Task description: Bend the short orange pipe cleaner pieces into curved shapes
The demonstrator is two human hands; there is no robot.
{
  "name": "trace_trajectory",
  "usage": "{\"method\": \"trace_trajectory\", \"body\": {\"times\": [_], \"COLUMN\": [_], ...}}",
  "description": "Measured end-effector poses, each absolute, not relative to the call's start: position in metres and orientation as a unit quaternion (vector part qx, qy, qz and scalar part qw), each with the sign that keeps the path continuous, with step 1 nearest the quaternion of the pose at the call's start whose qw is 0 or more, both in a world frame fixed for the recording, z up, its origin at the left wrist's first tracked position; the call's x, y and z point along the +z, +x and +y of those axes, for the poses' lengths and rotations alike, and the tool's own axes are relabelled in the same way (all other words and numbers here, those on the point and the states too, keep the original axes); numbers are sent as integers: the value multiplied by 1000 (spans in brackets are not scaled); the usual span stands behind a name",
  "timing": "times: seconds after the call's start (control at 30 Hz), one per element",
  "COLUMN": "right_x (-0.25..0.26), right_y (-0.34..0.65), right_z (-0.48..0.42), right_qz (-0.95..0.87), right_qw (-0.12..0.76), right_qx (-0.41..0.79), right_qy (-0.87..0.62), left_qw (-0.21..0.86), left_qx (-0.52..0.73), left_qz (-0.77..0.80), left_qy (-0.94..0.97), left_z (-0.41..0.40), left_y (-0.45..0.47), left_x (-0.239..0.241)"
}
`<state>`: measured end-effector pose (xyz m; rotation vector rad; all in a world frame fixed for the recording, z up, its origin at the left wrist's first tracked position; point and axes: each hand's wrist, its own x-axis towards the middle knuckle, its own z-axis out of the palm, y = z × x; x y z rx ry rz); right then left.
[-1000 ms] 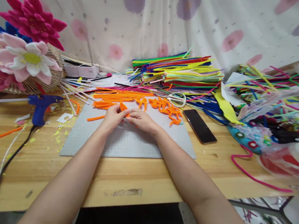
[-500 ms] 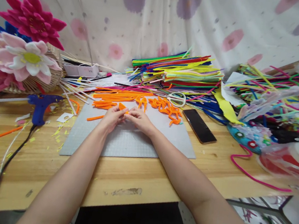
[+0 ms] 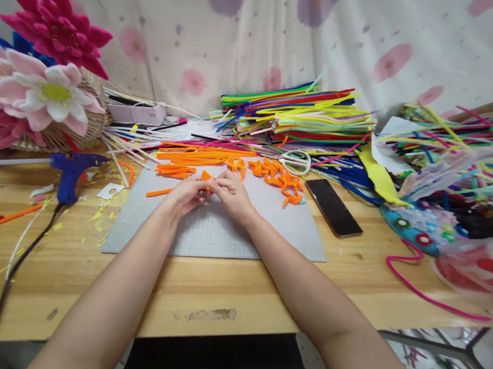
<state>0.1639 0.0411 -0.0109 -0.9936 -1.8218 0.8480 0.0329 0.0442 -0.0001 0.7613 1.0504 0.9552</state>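
Observation:
Over the grey cutting mat (image 3: pixel 217 235), my left hand (image 3: pixel 188 194) and my right hand (image 3: pixel 232 196) meet, both closed on one small bent orange pipe cleaner (image 3: pixel 206 177). Its folded tip pokes up between the fingers; the rest of it is hidden. Beyond my left hand lie short cut orange pipe cleaners (image 3: pixel 174 171) and a row of longer orange pipe cleaners (image 3: pixel 196 155). A single orange piece (image 3: pixel 158 193) rests beside my left wrist. Past my right hand is a heap of bent orange shapes (image 3: pixel 278 176).
A phone (image 3: pixel 333 208) lies right of the mat, with light-handled scissors (image 3: pixel 296 162) behind it. At left are a blue glue gun (image 3: pixel 70 175) with its cord and fluffy flowers (image 3: pixel 53 92). Coloured pipe cleaners (image 3: pixel 309 114) are piled along the back. A pink strand (image 3: pixel 422 289) curls at right.
The fingers have shifted slightly around the orange pipe cleaner, and its folded tip stands more upright. The whole view has moved a little; nothing else has visibly changed.

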Motion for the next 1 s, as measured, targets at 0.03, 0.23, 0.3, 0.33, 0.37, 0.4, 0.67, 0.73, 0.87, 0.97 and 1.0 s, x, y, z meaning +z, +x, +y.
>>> {"method": "trace_trajectory", "body": {"times": [0.03,0.23,0.3,0.33,0.37,0.4,0.67,0.73,0.87,0.97,1.0], "right_x": [-11,-16,-18,-19,-19,-18,-5,-4,-3,-3,-3], "right_y": [164,166,167,167,166,166,160,163,171,175,175], "right_z": [41,50,54,55,55,54,42,42,46,47,47], "right_qz": [-734,-713,-685,-671,-658,-646,-458,-446,-460,-482,-481], "right_qw": [433,419,427,432,436,440,397,384,373,370,370], "right_qx": [339,345,361,372,387,407,685,705,689,675,679], "right_qy": [-398,-444,-467,-475,-476,-473,-404,-397,-418,-419,-413], "left_qw": [694,610,585,576,567,557,561,573,554,551,556], "left_qx": [422,486,508,515,522,530,545,530,513,520,520], "left_qz": [475,497,495,492,490,489,458,449,448,447,447], "left_qy": [338,380,395,401,407,412,423,436,479,475,469], "left_z": [44,42,42,43,43,44,45,44,44,44,44], "left_y": [33,38,40,40,40,40,36,36,38,41,42], "left_x": [0,-1,-1,-1,-2,-2,-8,-8,-11,-15,-16]}}
